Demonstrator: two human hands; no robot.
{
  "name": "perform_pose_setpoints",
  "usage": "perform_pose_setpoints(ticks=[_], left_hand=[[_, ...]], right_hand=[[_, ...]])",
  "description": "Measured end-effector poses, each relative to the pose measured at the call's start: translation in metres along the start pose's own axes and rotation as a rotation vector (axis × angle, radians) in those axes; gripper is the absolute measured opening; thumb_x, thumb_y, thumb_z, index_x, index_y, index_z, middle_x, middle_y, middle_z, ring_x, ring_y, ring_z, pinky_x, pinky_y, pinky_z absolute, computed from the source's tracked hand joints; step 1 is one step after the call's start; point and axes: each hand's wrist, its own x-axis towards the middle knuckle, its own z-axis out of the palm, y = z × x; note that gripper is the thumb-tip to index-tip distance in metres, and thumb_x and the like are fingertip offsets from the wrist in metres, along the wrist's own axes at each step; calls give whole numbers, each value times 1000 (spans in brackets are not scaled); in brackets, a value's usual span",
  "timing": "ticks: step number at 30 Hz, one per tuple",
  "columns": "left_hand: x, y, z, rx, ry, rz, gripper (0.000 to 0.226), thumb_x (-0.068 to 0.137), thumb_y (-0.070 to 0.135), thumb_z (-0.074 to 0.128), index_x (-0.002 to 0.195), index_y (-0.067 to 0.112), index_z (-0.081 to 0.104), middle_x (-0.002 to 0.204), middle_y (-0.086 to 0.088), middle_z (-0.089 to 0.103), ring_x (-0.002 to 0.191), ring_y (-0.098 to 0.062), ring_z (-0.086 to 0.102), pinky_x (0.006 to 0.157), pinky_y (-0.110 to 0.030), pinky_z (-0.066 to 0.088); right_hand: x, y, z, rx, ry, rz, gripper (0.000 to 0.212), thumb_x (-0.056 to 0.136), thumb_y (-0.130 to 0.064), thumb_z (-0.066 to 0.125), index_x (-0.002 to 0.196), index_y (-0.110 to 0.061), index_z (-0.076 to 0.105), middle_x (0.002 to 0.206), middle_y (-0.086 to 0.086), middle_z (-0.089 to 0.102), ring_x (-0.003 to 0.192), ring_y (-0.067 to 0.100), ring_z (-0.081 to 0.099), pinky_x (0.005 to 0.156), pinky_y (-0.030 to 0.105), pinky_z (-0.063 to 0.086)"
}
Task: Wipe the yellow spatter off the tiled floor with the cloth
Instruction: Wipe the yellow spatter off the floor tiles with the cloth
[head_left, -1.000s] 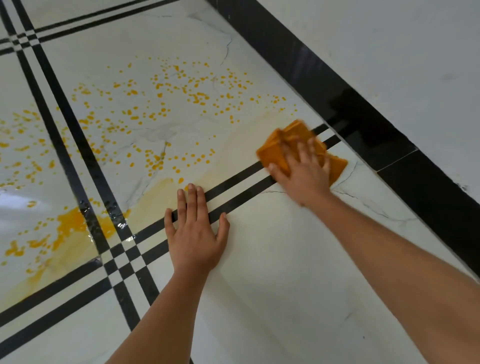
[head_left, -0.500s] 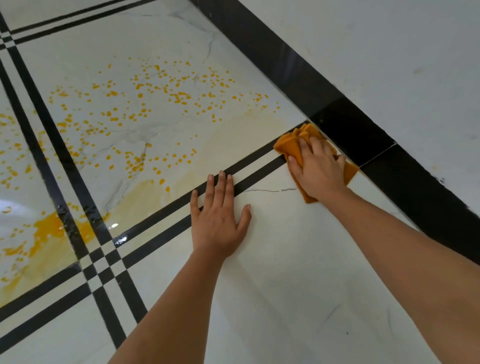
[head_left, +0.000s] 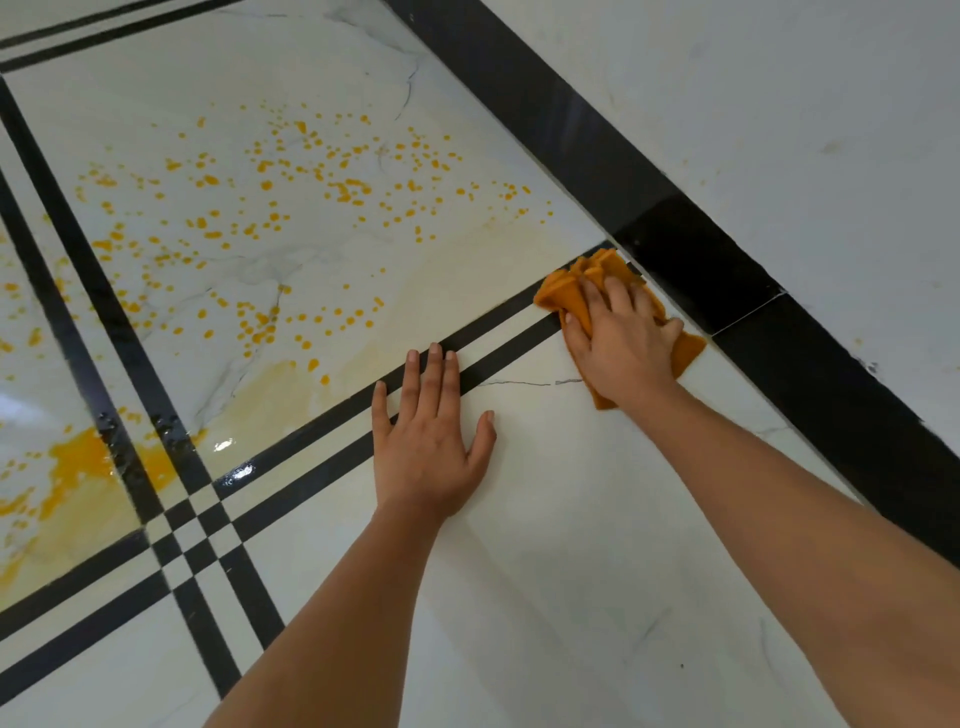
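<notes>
An orange cloth (head_left: 576, 288) lies crumpled on the white tiled floor (head_left: 545, 545) right against the black skirting. My right hand (head_left: 621, 340) presses flat on the cloth and covers most of it. My left hand (head_left: 431, 441) rests flat on the floor, fingers together over the double black tile lines, holding nothing. Yellow spatter (head_left: 311, 192) dots the big tile to the left of the cloth. A thicker yellow puddle (head_left: 85, 460) sits at the far left. A pale yellow smear (head_left: 280, 395) runs along the near edge of the spattered tile.
A black skirting band (head_left: 691, 260) runs diagonally at the right, with a white wall (head_left: 779, 104) above it. Double black inlay lines (head_left: 197, 525) cross at lower left. A thin dark crack (head_left: 514, 383) marks the tile between my hands.
My right hand has pushed the cloth to the right, up against the black skirting. My left hand has stayed flat on the floor, and the view has shifted left.
</notes>
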Motion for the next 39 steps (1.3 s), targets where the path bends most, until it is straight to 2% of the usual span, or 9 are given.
perform_pose_setpoints(ticks=[3, 8, 13, 17, 21, 26, 30, 35, 39], left_hand=[[1, 0, 0, -11, 3, 1, 72, 89, 56, 9, 149, 19, 3, 157, 3, 1, 142, -12, -10, 112, -41, -10], [1, -1, 0, -16, -5, 4, 72, 89, 57, 9, 149, 19, 1, 157, 2, -1, 141, -11, -14, 112, -41, -11], [0, 1, 0, -25, 4, 1, 71, 89, 56, 12, 149, 18, 6, 157, 2, 4, 143, -12, -8, 112, -40, -10], [1, -2, -1, -26, -3, 0, 72, 88, 57, 9, 149, 19, 3, 157, 2, 1, 143, -13, -10, 112, -41, -10], [1, -1, 1, -31, 6, 1, 71, 89, 56, 12, 149, 18, 5, 157, 2, 3, 143, -13, -8, 114, -42, -7], [0, -1, -1, -24, -10, 3, 71, 89, 56, 11, 149, 18, 3, 157, 2, 2, 143, -13, -10, 113, -42, -9], [0, 0, 0, -22, -6, 5, 72, 89, 56, 9, 149, 19, 3, 157, 3, 1, 143, -12, -11, 112, -40, -11], [0, -1, -2, -5, -11, -1, 73, 87, 57, 5, 149, 19, 0, 157, 2, -1, 142, -13, -12, 112, -40, -12], [0, -1, 0, -3, -14, -3, 73, 87, 57, 7, 149, 18, 3, 157, 2, 1, 143, -13, -10, 112, -40, -11]], right_hand=[[-9, -16, 0, 43, -27, 16, 56, 95, -51, 26, 145, -24, 26, 147, 4, 30, 137, 30, 23, 98, 57, 27], [-48, -5, 9, 37, -134, -248, 69, 83, -66, 5, 147, -39, 9, 158, -1, 12, 146, 23, 1, 109, 56, 8], [-5, -21, 11, 103, -74, -7, 64, 92, -62, 14, 149, -33, 1, 159, 0, 2, 145, 26, -6, 111, 59, -1], [-68, -1, 18, 22, -98, -226, 68, 87, -66, 3, 148, -36, 1, 158, 0, 8, 145, 23, 0, 111, 56, 2], [-3, -11, 9, 84, -105, -22, 64, 92, -61, 16, 149, -33, 2, 159, 0, 5, 146, 24, -2, 112, 57, 0], [-36, -2, 8, 36, -124, -138, 68, 90, -63, 15, 149, -31, 4, 159, 1, 6, 146, 26, 0, 112, 57, 2], [-3, -13, 2, 100, -103, -10, 66, 92, -60, 23, 149, -30, 7, 158, 1, 9, 145, 29, 1, 110, 62, 3], [-19, -3, 4, 33, -141, -98, 72, 89, -64, 26, 149, -29, 6, 157, 3, 11, 145, 31, 3, 110, 62, 6], [-1, -17, -5, 111, -137, -32, 72, 90, -64, 27, 149, -29, 8, 157, 4, 12, 145, 32, 2, 110, 64, 5]])
